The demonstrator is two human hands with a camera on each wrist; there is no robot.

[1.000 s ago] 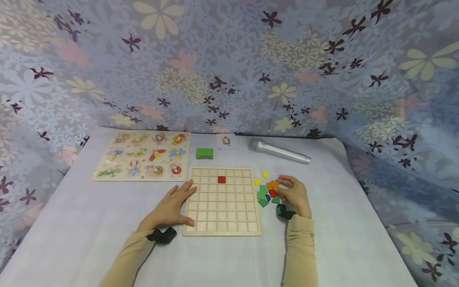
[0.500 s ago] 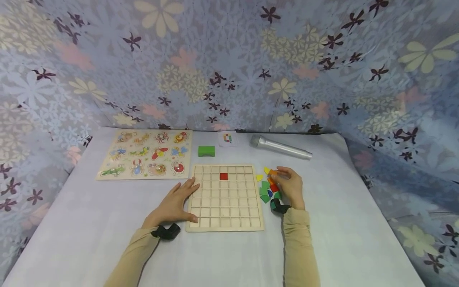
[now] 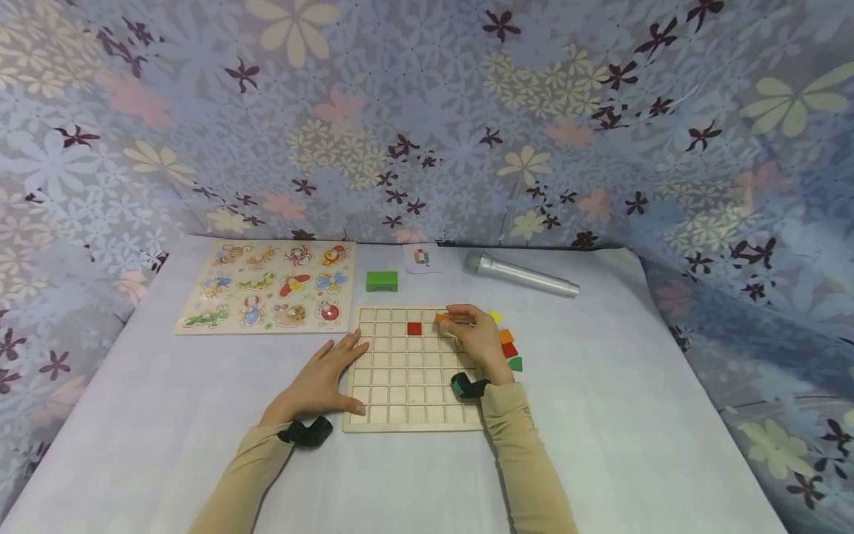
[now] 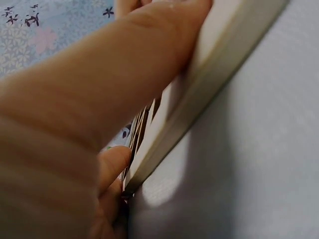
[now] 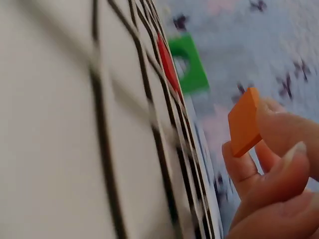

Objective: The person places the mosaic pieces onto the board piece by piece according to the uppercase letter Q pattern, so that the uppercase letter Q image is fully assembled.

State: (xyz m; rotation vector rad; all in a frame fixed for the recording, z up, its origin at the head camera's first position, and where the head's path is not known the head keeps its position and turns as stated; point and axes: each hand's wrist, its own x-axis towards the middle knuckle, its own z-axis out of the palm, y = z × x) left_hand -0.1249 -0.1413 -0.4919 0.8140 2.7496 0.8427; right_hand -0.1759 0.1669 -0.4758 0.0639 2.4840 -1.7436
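My right hand pinches an orange square tile between thumb and fingers, over the upper right part of a wooden grid board. A red square tile lies in a cell near the board's top, left of the orange one. My left hand rests at the board's left side, fingers spread, with thumb and fingertips on its edge. In the left wrist view the thumb lies along the board's rim. Part of the loose tile pile is hidden behind my right hand.
Right of the board lie loose tiles: a yellow piece, an orange one, a red one and a green one. Behind stand a green block, a pattern card, a silver microphone and an insect puzzle board.
My right hand has picked up the orange tile from the pile and carried it left over the board. The left hand has stayed at the board's edge.
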